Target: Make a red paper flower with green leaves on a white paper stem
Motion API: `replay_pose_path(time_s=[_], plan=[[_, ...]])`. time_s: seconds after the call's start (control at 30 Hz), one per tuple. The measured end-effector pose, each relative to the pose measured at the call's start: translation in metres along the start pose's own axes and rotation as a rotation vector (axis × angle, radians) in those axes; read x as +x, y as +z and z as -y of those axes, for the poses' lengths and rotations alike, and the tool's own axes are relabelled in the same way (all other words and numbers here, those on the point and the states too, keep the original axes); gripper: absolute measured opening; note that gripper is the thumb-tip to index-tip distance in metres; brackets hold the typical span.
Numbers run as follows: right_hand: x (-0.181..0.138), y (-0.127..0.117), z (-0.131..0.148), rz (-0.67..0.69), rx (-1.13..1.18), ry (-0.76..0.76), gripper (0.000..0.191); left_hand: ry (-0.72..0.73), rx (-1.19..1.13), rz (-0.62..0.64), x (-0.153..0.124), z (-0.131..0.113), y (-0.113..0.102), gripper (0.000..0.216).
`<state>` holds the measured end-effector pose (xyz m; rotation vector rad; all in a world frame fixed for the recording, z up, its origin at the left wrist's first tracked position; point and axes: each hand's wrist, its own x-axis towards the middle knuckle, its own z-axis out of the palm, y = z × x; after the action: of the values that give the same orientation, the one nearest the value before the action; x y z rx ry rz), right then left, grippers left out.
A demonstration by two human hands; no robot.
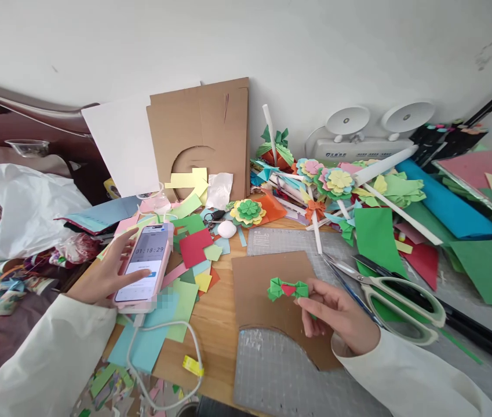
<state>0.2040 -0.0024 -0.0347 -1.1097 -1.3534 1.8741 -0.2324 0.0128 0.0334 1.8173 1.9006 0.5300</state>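
Phone in L grip, thumb over scrn; R grip pinching grn paper bow.

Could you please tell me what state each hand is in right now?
Left hand: closed, holding the pink-cased smartphone.
Right hand: closed, pinching the green paper bow at one end.

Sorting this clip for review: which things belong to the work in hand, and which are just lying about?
Probably in use:
- Green folded-paper bow with red centre, in the right hand
- Pink-cased rectangular phone, in the left hand

Probably just lying about:
- Cream-handled metal scissors
- Long slim black tool
- Crumpled white plastic bag
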Motion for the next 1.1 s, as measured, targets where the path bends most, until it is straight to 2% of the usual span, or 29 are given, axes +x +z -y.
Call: replay_pose_path(time_s=[0.13, 0.43, 0.6, 0.97, 1.1], plan=[[-0.001, 0.0, 0.0, 0.001, 0.012, -0.002, 0.039, -0.018, -0.021, -0.024, -0.002, -0.001, 0.005, 0.095], [0.0, -0.001, 0.0, 0.007, 0.023, 0.001, 0.038, 0.055, -0.032, 0.016, -0.004, 0.008, -0.005, 0.067], [0.0, -0.001, 0.0, 0.007, 0.021, 0.003, 0.037, 0.133, 0.091, -0.005, -0.005, 0.016, -0.006, 0.054], [0.001, -0.001, 0.001, 0.008, 0.013, -0.01, 0.039, 0.178, 0.246, -0.02, 0.0, 0.024, -0.005, 0.049], [0.001, 0.0, 0.002, 0.001, -0.003, -0.003, 0.04, 0.089, 0.164, -0.045, 0.0, 0.011, -0.004, 0.056]])
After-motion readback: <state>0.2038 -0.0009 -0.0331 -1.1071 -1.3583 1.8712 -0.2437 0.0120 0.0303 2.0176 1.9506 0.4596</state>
